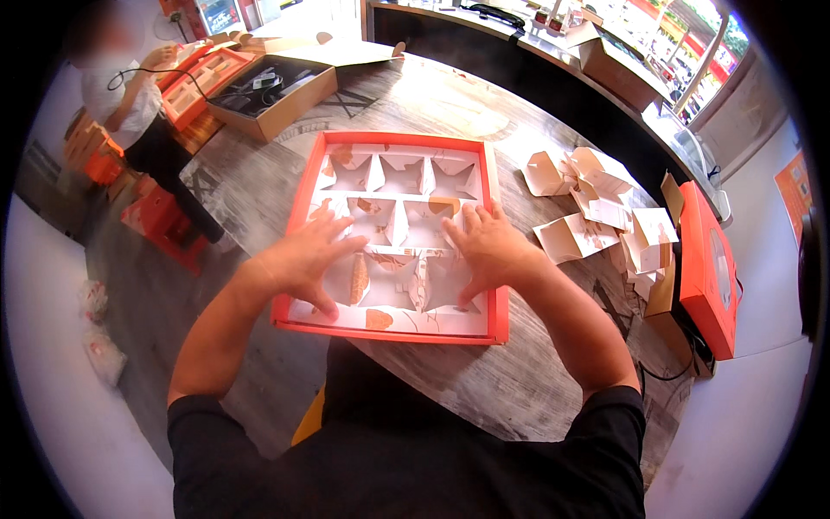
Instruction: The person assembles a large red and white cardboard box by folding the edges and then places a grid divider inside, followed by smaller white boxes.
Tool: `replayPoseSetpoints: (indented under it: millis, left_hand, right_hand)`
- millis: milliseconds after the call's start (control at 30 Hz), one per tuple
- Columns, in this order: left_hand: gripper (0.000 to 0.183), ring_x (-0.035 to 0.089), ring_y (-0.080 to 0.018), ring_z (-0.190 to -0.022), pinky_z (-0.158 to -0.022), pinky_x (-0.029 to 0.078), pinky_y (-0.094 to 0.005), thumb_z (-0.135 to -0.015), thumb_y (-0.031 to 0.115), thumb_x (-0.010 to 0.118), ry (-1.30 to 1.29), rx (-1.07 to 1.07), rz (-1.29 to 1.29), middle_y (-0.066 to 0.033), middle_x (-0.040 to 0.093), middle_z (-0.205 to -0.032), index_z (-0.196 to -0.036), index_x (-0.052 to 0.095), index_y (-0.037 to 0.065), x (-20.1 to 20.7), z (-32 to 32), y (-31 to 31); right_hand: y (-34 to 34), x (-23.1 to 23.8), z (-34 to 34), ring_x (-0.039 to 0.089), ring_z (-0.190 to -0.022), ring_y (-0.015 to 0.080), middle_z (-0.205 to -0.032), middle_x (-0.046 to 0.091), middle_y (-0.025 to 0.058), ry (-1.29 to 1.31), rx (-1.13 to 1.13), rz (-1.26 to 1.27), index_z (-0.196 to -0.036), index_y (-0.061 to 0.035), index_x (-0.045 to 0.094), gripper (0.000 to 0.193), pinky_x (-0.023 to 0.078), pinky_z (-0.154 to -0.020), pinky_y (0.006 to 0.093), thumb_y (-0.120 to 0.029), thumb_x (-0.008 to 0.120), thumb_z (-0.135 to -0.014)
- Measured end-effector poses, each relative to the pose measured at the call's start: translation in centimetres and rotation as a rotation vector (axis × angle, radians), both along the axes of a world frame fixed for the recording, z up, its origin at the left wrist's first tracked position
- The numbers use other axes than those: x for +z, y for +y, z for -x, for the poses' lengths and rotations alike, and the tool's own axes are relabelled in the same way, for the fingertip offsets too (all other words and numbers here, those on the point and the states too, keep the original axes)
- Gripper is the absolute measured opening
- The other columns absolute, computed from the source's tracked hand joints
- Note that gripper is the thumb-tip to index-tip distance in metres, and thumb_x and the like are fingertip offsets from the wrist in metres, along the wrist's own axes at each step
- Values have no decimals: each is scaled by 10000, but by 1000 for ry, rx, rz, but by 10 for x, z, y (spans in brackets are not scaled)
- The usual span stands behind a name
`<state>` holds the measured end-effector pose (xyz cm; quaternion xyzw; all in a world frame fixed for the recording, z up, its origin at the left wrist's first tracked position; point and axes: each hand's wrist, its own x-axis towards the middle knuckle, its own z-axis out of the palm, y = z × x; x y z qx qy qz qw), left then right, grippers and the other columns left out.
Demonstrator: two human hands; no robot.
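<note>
In front of me on the wooden table lies a shallow orange-red box [500,294], its near edge toward my body. A white cardboard divider insert [393,313] with printed patterns sits inside it and forms several compartments. My left hand [316,255] rests on the insert's left side, fingers spread, thumb near the front edge. On the right side, my right hand [493,246] lies over the insert with its fingers apart. Both palms cover parts of the outer compartments. Neither hand grips a separate object.
Several small white cartons [596,203] are heaped at the right. Beyond them, an orange-red windowed box [709,268] leans on a brown carton. At the back left stand an open cardboard box [272,91] with dark contents and another orange compartment box [199,91], beside a person [130,112].
</note>
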<state>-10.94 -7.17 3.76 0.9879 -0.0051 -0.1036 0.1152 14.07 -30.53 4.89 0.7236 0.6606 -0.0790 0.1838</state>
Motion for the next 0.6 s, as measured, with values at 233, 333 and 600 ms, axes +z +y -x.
replayPoseSetpoints:
  millis: [233, 333, 600]
  left_hand:
    - [1231, 275, -583, -1520, -1268, 236, -636, -562, 627, 972, -74, -18, -16, -306, 353, -1633, -1569, 492, 107, -9, -3, -6]
    - [1223, 263, -557, -1539, -1270, 235, -630, -593, 627, 963, -179, 53, -28, -287, 334, -1653, -1587, 470, 113, -20, 0, -20]
    - [1072, 192, -418, -1614, -1265, 153, -682, -816, 697, 761, -96, 158, -153, -181, 323, -1704, -1651, 373, 148, -46, -10, -47]
  right_hand:
    - [40, -13, -27, 280, -1583, 436, -1689, 315, 278, 107, -92, -429, -1599, 6, 416, 1105, 215, -1304, 533, -595, 864, -787]
    - [77, -37, -40, 271, -1595, 420, -1721, 291, 237, 92, -199, -450, -1642, -55, 381, 971, 237, -1297, 525, -671, 651, -942]
    - [94, -51, -47, 295, -1584, 425, -1730, 295, 221, 158, -388, -378, -1660, -84, 360, 921, 273, -1263, 527, -713, 509, -1004]
